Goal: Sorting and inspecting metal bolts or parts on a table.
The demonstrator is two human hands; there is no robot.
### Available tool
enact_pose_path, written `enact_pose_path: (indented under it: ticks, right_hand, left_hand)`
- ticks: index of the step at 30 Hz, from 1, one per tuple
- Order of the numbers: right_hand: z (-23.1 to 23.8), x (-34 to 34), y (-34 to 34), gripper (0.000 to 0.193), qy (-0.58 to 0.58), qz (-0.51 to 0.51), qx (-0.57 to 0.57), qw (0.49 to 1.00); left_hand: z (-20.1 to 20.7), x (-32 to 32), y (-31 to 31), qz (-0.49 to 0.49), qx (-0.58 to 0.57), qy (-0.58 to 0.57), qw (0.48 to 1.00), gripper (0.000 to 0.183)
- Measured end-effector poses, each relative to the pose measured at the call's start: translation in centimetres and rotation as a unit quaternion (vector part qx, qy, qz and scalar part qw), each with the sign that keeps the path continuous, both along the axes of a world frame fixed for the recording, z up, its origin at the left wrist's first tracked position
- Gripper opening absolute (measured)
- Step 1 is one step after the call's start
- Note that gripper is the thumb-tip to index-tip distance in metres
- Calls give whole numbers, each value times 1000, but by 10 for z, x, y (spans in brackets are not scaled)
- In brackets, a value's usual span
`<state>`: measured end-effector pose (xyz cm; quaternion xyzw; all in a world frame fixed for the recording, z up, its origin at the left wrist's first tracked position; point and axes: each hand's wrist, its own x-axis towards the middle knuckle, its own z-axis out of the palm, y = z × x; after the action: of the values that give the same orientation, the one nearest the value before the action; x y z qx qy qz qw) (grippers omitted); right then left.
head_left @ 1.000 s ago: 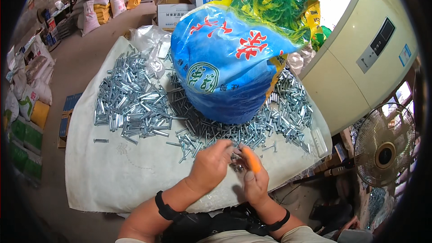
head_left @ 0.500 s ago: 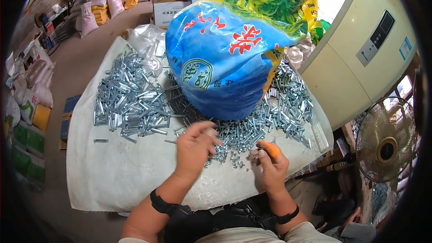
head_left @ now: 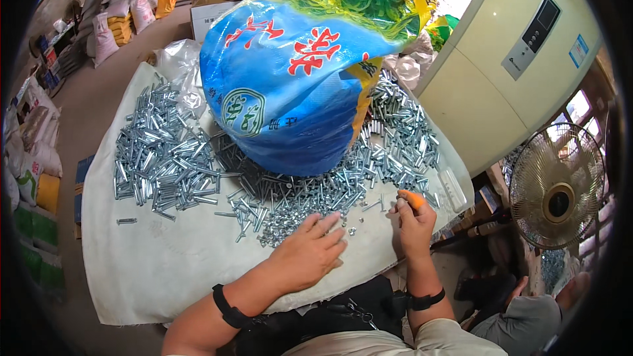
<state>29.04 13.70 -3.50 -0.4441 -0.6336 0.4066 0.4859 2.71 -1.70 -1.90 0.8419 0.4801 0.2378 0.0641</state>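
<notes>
My left hand (head_left: 304, 256) lies low over the pale cloth with its fingers stretched out, beside a heap of small shiny metal pieces (head_left: 282, 223). Nothing shows in its grip. To the right, my right hand (head_left: 417, 229) is closed, thumb against an index finger wrapped in an orange cover (head_left: 412, 199). Whatever sits in that pinch is too small or hidden to name. Silvery metal pins (head_left: 165, 158) form a large pile on the left, and more pins (head_left: 405, 138) lie at the right. A few loose bits rest between my hands.
A big blue plastic woven sack (head_left: 277, 92) stands among the pins at the middle of the cloth-covered table (head_left: 132, 270). A clear plastic strip (head_left: 452, 190) lies at the right edge. Beyond are a cream cabinet (head_left: 481, 92) and a fan (head_left: 558, 188).
My left hand has come down to the cloth, lower and further right, with fingers spread. My right hand has shifted away to the right. The whole view has swung slightly.
</notes>
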Motion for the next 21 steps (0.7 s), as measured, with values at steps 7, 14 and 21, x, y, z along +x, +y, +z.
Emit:
enact_pose_path:
  ticks: [7,14,21]
  right_hand:
    - [5,-9,9,27,-243,28,147,958]
    - [10,-15,17,19,-370,75,184,907]
    - [11,-21,-5,9,-264,87,70,958]
  left_hand:
    - [6,-25,7,170,46,8,984,23]
    - [5,-27,9,207,70,-45,975,24]
    - [0,-18,6,0,-5,-94,996,19]
